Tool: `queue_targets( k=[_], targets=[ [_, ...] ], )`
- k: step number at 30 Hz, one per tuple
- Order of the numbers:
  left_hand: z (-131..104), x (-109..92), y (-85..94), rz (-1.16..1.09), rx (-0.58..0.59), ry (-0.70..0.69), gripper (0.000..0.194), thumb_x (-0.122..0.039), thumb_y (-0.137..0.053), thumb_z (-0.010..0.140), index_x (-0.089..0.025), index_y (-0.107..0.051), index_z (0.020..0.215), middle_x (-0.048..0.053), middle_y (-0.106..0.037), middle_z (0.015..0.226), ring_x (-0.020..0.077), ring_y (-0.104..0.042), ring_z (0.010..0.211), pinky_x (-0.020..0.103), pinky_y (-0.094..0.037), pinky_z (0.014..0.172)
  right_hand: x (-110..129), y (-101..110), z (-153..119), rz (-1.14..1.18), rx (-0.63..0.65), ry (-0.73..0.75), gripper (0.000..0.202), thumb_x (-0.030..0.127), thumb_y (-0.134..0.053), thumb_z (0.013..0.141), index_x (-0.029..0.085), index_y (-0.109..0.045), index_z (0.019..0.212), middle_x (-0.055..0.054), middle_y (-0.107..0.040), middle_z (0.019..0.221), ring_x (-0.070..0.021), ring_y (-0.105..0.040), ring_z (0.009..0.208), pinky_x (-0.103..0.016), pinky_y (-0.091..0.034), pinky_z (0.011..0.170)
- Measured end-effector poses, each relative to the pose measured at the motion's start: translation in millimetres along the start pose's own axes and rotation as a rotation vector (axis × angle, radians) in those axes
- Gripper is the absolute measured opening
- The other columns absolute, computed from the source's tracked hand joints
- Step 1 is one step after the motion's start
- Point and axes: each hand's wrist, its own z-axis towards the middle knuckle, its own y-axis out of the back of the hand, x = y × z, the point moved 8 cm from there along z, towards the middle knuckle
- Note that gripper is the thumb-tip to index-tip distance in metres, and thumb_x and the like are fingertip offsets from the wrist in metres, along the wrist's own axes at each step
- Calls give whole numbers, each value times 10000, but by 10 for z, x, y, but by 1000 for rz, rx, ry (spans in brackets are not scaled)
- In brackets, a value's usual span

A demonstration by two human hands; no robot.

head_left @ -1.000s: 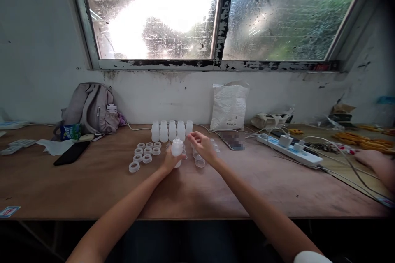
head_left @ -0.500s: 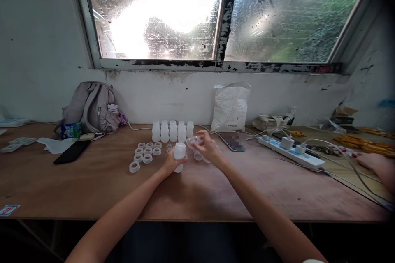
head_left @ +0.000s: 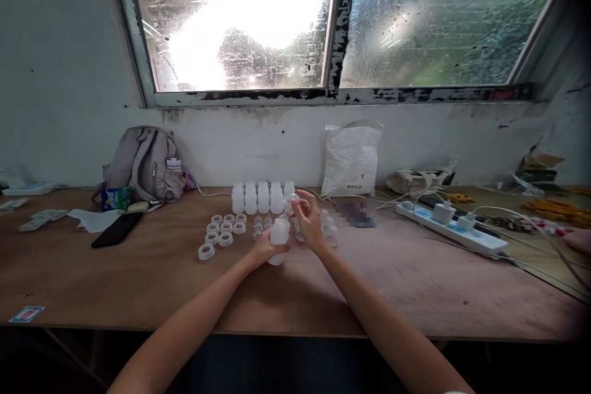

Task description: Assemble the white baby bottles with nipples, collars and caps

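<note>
My left hand (head_left: pixel 264 249) is wrapped round a frosted white baby bottle (head_left: pixel 279 234), which stands nearly upright just above or on the table. Above and right of its top, my right hand (head_left: pixel 308 215) pinches a clear domed cap (head_left: pixel 290 202). Behind the bottle lie several clear bottle teats (head_left: pixel 258 221), partly hidden by my hand. Several translucent screw rings (head_left: pixel 225 239) lie in rows to the left. More clear caps (head_left: pixel 330 234) are partly covered by my right hand. A row of frosted bottles (head_left: pixel 263 198) stands at the back.
On the brown table (head_left: pixel 166 283) are a black phone (head_left: pixel 117 229), a grey backpack (head_left: pixel 143 163) and tissue (head_left: pixel 95 220) at left. A white plastic bag (head_left: pixel 353 160) leans on the wall. A power strip (head_left: pixel 455 231) with cables lies right; another person's hand (head_left: pixel 577 238) shows beyond.
My right hand has turned, and the clear cap in it has tipped and come nearer the bottle's top. The whole view has shifted slightly. My left hand still grips the bottle.
</note>
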Motion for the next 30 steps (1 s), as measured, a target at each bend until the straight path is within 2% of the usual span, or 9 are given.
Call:
queue_targets(
  k=[5, 12, 18, 26, 30],
  targets=[
    [7, -9, 10, -4, -1, -5, 453, -252, -717, 571, -142, -564, 983, 24, -581, 814, 152, -515, 735, 258, -392, 659, 36, -58, -6, 10, 105, -38, 275, 363, -553, 750, 228, -532, 989, -2, -529, 756, -122, -503, 646, -241, -419, 582],
    [17, 23, 6, -15, 0, 23, 449, -244, -718, 566, -142, -556, 973, 20, -580, 810, 156, -515, 731, 268, -391, 659, 7, -104, -49, 4, 153, -77, 285, 344, -567, 727, 217, -543, 982, 11, -491, 722, -119, -486, 636, -235, -395, 580],
    [4, -10, -6, -34, 0, 16, 394, -225, -699, 580, -134, -545, 931, 13, -560, 782, 147, -488, 706, 258, -380, 636, -32, -129, -54, -80, 207, -55, 240, 343, -561, 723, 200, -576, 915, -5, -516, 776, -131, -493, 708, -241, -392, 643],
    [-5, -18, -19, -58, 5, 28, 365, -240, -694, 579, -135, -534, 890, 9, -538, 740, 142, -476, 675, 258, -369, 617, -111, -158, -126, -45, 201, -91, 261, 404, -505, 750, 216, -519, 931, 1, -517, 751, -137, -496, 690, -245, -406, 632],
    [-11, -28, -22, -54, 12, 36, 420, -261, -714, 555, -156, -521, 913, -2, -540, 746, 141, -491, 680, 251, -373, 623, -227, -109, -151, 33, 96, -168, 271, 478, -424, 780, 224, -470, 864, 1, -526, 726, -137, -500, 652, -243, -417, 589]
  ],
)
